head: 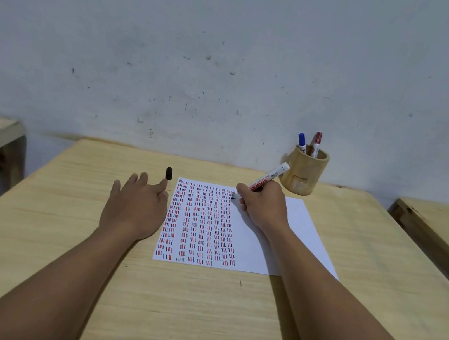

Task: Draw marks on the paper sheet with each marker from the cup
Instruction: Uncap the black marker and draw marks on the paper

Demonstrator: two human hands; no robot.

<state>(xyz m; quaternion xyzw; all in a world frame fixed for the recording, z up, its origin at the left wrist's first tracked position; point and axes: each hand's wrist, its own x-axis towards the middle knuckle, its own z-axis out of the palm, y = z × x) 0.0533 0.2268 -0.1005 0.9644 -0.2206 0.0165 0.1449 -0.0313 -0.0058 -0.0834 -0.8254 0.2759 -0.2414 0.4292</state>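
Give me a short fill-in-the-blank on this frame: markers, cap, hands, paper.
1. The right hand holds a marker whose tip touches the ____.
2. The wooden cup holds ____ markers.
3. The black cap stands on the table, just beyond the ____ hand.
4. The sheet's unmarked part lies on its ____ side.

Answers: paper; two; left; right

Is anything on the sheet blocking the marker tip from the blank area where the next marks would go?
Nothing visible does. The right hand holds the marker with its tip on the paper sheet; the blank part to the right is bare. The black cap stands off the sheet, near the left hand.
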